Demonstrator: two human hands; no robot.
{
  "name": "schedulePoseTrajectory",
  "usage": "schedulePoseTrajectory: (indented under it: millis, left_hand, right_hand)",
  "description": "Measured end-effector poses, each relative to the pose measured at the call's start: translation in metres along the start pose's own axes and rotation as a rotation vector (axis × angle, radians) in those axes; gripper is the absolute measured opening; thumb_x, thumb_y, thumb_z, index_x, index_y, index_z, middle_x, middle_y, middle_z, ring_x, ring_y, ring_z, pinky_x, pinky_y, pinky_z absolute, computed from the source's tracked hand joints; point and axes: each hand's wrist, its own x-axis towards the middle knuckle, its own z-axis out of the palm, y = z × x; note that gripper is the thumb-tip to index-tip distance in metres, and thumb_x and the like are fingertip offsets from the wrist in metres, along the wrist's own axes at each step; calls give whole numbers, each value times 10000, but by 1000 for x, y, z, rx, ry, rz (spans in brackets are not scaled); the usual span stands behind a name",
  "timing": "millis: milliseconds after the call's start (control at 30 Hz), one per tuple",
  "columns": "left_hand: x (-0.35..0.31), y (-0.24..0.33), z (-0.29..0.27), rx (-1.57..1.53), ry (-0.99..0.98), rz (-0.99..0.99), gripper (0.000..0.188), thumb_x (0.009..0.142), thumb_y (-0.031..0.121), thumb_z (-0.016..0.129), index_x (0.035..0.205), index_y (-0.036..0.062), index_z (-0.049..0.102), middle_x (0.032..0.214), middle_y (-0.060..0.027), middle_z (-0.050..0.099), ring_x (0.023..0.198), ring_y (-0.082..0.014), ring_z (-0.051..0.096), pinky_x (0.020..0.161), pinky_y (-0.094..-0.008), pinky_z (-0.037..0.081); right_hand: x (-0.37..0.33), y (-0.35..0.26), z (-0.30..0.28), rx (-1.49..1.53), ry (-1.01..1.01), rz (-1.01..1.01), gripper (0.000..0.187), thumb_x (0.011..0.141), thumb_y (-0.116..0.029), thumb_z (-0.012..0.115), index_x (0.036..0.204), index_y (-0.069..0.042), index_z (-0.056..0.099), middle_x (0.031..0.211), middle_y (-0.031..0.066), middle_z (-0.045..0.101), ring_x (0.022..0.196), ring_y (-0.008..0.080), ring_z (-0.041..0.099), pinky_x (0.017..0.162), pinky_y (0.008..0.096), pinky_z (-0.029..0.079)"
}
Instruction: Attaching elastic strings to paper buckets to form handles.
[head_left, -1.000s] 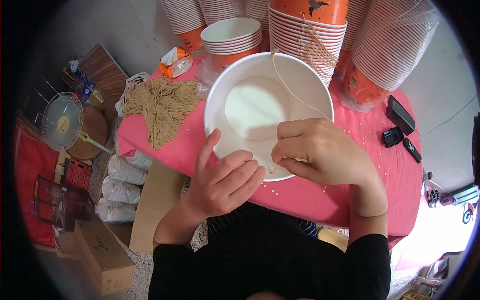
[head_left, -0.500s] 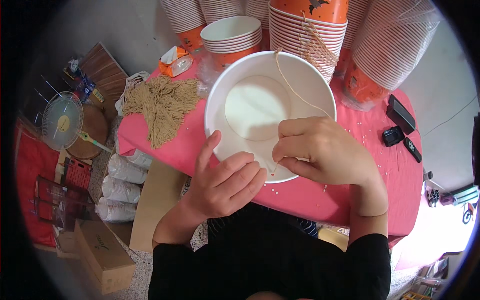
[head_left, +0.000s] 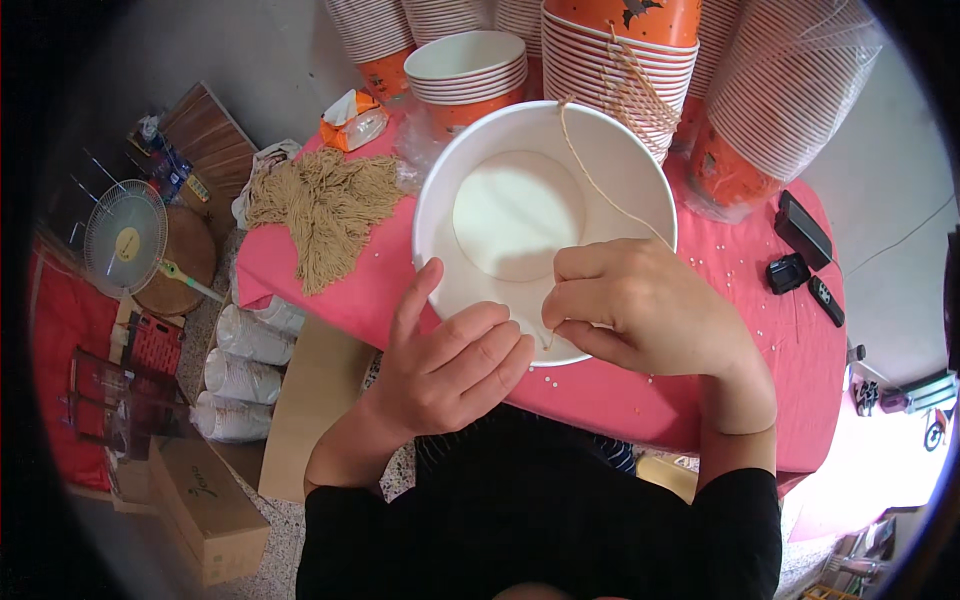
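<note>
A large white-lined paper bucket (head_left: pixel 517 216) stands in front of me on the pink table, its mouth toward me. A thin tan cord (head_left: pixel 592 178) hangs from its far rim and runs across the inside, passing behind my right hand. My right hand (head_left: pixel 645 310) reaches over the near right rim, thumb and fingertips pinched on the cord's end close to the near wall. A short bit of cord shows below the fingertips at that wall. My left hand (head_left: pixel 450 355) steadies the bucket at its near left rim, fingers bent against it; its palm side is partly hidden.
Behind stand stacked orange-and-white buckets (head_left: pixel 620 85) with cords hanging over them. A heap of tan cords (head_left: pixel 328 215) lies left, near an orange packet (head_left: pixel 352 120). Black small devices (head_left: pixel 803 230) lie right. Tiny white bits dot the cloth (head_left: pixel 720 400). Cardboard boxes (head_left: pixel 205 510) stand lower left.
A small reddish spot visible at the near inner wall is now replaced by a bit of cord below my right fingertips. Both hands stay almost in place.
</note>
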Motion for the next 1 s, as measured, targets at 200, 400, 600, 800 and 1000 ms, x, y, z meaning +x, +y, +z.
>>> schedulePoseTrajectory:
  millis: [200, 400, 600, 800, 1000]
  left_hand:
    - [-1, 1, -3, -8, -13, -7, 82, 774, 139, 687, 855, 126, 679, 921, 26, 610, 973, -133, 600, 1060, -634, 358]
    - [0, 0, 0, -15, -4, 3, 83, 774, 141, 688, 855, 123, 679, 909, 23, 611, 971, -135, 601, 1058, -636, 356]
    - [2, -1, 0, -5, 15, 9, 78, 776, 143, 690, 852, 126, 678, 908, 23, 610, 971, -134, 601, 1061, -635, 352]
    - [0, 0, -1, -2, 2, 3, 78, 782, 148, 690, 857, 127, 682, 908, 23, 610, 971, -133, 601, 1065, -629, 353]
    - [2, 1, -2, -14, 2, -6, 89, 784, 142, 688, 870, 120, 678, 907, 24, 605, 970, -133, 598, 1063, -628, 359]
  right_hand:
    - [-1, -3, 1, -14, 5, -6, 58, 777, -78, 634, 751, -63, 585, 747, 85, 547, 717, 301, 607, 597, 426, 468]
    - [0, -1, 3, -27, 1, 1, 64, 767, -85, 639, 746, -64, 582, 742, 87, 548, 701, 308, 608, 587, 435, 466]
    - [2, -4, 1, -60, 15, 6, 100, 767, -91, 643, 727, -58, 557, 743, 91, 552, 705, 315, 610, 577, 440, 464]
    - [2, -6, 1, -53, 18, 1, 98, 774, -96, 643, 738, -57, 560, 747, 91, 553, 708, 315, 610, 575, 437, 463]
    - [0, -8, -1, -21, -51, -6, 100, 784, -107, 651, 753, -60, 569, 753, 90, 551, 723, 310, 610, 600, 442, 464]
